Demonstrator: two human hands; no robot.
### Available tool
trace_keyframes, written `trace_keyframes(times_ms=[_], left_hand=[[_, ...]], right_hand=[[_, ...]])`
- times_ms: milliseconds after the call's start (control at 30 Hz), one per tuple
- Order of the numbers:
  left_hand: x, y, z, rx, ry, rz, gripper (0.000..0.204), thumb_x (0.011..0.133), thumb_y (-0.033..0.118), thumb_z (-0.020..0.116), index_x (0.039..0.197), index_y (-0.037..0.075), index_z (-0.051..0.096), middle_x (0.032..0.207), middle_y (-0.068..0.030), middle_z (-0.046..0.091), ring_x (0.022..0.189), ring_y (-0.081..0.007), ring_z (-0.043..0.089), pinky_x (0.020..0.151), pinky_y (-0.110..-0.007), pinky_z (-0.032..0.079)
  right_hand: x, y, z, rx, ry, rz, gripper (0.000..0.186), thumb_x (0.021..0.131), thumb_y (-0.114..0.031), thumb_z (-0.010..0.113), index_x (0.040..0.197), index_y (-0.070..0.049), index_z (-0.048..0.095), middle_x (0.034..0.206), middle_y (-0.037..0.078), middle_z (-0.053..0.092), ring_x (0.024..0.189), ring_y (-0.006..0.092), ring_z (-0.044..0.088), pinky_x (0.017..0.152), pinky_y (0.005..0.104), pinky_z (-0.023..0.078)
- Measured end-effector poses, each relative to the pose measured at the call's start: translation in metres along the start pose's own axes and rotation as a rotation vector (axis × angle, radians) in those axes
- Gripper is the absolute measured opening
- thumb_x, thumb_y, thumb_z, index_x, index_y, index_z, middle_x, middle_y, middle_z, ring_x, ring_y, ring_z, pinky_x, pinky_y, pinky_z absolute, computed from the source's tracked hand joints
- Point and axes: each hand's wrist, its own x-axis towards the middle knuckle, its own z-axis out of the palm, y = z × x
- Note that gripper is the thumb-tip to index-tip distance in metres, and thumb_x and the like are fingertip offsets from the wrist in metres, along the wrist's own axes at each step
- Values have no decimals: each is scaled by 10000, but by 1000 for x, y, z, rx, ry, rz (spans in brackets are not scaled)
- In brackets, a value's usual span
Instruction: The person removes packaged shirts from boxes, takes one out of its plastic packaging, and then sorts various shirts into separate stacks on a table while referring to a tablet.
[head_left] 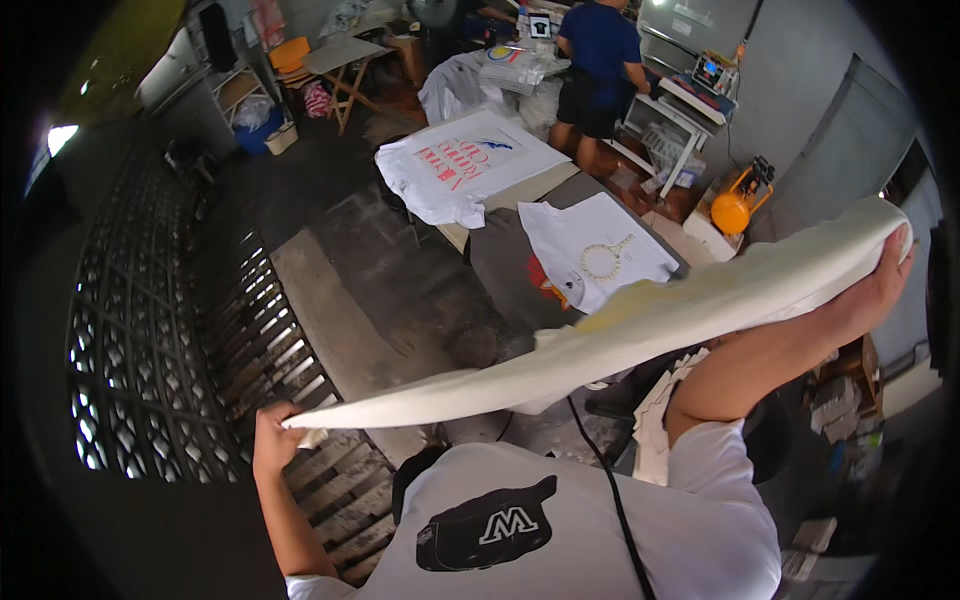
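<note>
A long off-white cloth [560, 362] is stretched in the air across my front, slanting up from left to right. My left hand [275, 437] is closed on its narrow end, low on the left. At the upper right my right hand [890, 270] grips the wider, folded end, with the arm reaching out. Faint yellowish patches show along the cloth's upper edge. Whether it is a garment or a plain sheet, I cannot tell.
Beyond the cloth, white printed T-shirts [600, 255] and a dark grey shirt [500, 262] lie on a long table. A person in dark blue [603, 50] stands at a white machine table [685, 100]. An orange air compressor [738, 208] sits right; a slatted bench [345, 490] is left.
</note>
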Motion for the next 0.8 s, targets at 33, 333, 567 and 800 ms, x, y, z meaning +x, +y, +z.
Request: trace_keyframes(times_ms=[33,333,567,800], left_hand=[[37,0,-17,-104,-3,100,160,606,-65,588,760,-42,623,675,-115,604,644,-189,590,599,-292,437],[441,81,-93,-92,-71,415,169,872,153,636,858,-16,630,737,32,558,733,-69,479,675,-239,405],[687,177,-18,-83,-123,502,286,889,248,602,1028,-1,622,847,-39,599,795,-125,544,739,-266,425],[858,303,-48,-244,120,648,493,817,289,655,1226,35,546,1083,-120,609,945,-219,570,817,-342,465]], right_hand=[[10,15,7,-65,40,-22,212,886,-179,607,1014,-13,573,885,114,640,683,201,637,592,306,538],[123,198,83,-556,4,126,329,859,-255,671,1079,-16,616,927,60,646,821,140,585,752,245,457],[177,366,59,-835,-160,428,379,858,-306,658,1098,-17,612,910,48,623,804,134,573,722,288,470],[316,370,74,-664,-108,162,402,885,-335,610,1118,-8,594,970,79,618,841,174,573,739,328,467]])
